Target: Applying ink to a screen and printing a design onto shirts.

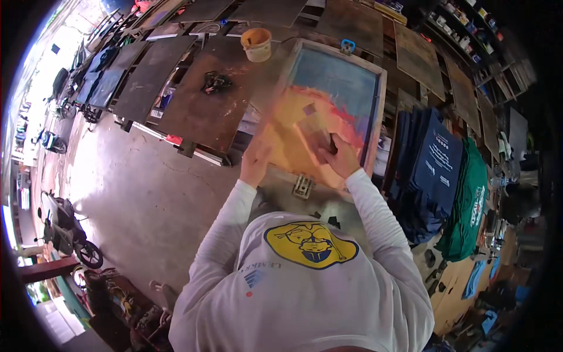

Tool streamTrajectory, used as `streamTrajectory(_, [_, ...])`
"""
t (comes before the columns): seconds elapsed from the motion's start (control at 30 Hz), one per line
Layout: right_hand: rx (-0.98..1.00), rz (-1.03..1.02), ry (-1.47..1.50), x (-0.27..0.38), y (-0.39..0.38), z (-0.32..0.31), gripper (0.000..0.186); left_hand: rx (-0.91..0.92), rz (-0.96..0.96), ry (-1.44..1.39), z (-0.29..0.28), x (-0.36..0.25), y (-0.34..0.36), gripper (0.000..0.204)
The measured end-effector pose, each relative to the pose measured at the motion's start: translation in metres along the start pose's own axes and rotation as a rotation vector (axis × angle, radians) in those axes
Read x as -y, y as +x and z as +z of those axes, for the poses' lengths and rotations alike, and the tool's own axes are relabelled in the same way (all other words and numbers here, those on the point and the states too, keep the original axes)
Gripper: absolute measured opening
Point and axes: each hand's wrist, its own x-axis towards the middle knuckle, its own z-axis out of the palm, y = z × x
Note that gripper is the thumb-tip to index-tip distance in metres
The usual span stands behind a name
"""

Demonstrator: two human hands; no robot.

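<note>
A wooden screen printing frame (380,105) lies before me, its mesh blue-grey at the far end and smeared with yellow-orange and red ink over the near part. At its near left corner my left hand (255,162) is closed on the rim, the fingers partly smeared. My right hand (341,156) is closed around a flat, ink-stained squeegee (312,124), tilted over the yellow area; motion blurs its outline. A metal hinge clamp (302,186) sits at the frame's near edge, between my two hands. A small blue clip (348,47) is at the far edge.
An orange-rimmed bucket (256,44) and a dark crumpled rag (216,83) rest on the brown boards (193,120) to the left. Stacked navy shirts (437,158) and green shirts (469,199) lie at the right. A motorcycle (67,229) stands on the floor far left.
</note>
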Motion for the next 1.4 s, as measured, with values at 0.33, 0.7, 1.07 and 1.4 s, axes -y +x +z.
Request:
streamTrajectory(0.33, [0.035,-0.11,-0.371,-0.01,0.068,0.059,0.032,0.255,0.499,0.655,-0.019,0.0,0.094,0.063])
streamTrajectory(0.7, [-0.051,-0.007,-0.528,-0.019,0.094,0.079,0.028,0.595,0.566,0.919,0.003,0.056,0.173,0.058])
streamTrajectory(1.07, [0.097,-0.179,-0.445,-0.013,0.051,0.087,0.022,0.496,0.194,1.209,0.022,0.059,0.095,0.02])
streamTrajectory(1.4, [0.134,-0.218,-0.634,-0.037,0.132,0.069,0.013,0.235,-0.221,1.039,0.049,0.096,0.139,0.027])
